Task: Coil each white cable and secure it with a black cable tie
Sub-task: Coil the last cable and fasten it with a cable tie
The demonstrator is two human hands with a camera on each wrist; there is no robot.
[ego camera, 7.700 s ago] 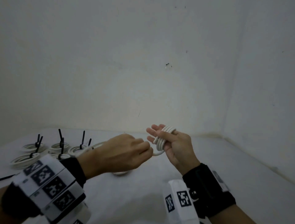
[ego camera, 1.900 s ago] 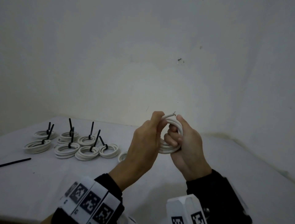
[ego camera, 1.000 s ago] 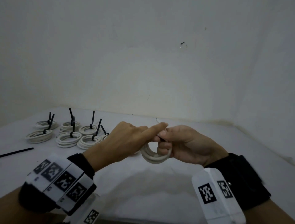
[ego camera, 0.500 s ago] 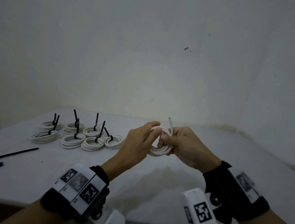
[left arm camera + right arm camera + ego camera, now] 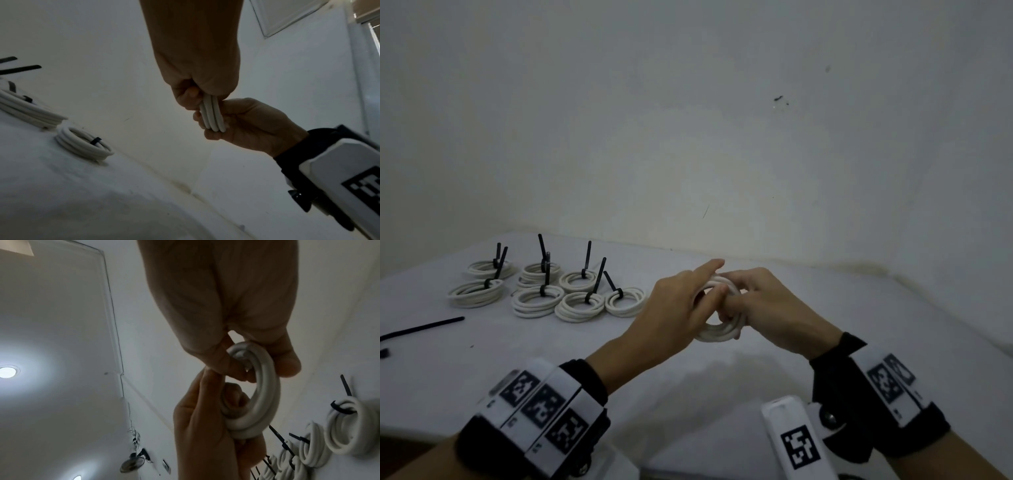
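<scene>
Nearest the camera, two wrists are being seen wearing black bands with white marker blocks [image 5: 541,404]. Just beyond them, above the white table [image 5: 482,370], a white cable coil [image 5: 720,330] is being held between both hands, clear of the surface. The coil's left side is being gripped by the left hand [image 5: 678,313], whose fingers are curled through and around the loops while its forefinger is being pointed out over the top. The coil's right side is being pinched by the right hand [image 5: 767,308], thumb against curled fingers, with the loops pressed together side by side, as is being shown in the left wrist view [image 5: 211,115]. In the right wrist view the same coil [image 5: 265,395] is being seen edge-on, and no tie is being seen around it.

To the left, at mid-depth, a loose black cable tie [image 5: 421,329] is lying flat on the table. Farther back and left, a group of finished coils [image 5: 578,294] is resting on the table, each bound by a black tie whose tail is sticking upward. Behind everything, a plain white wall [image 5: 688,120] is being met by the table's far edge.
</scene>
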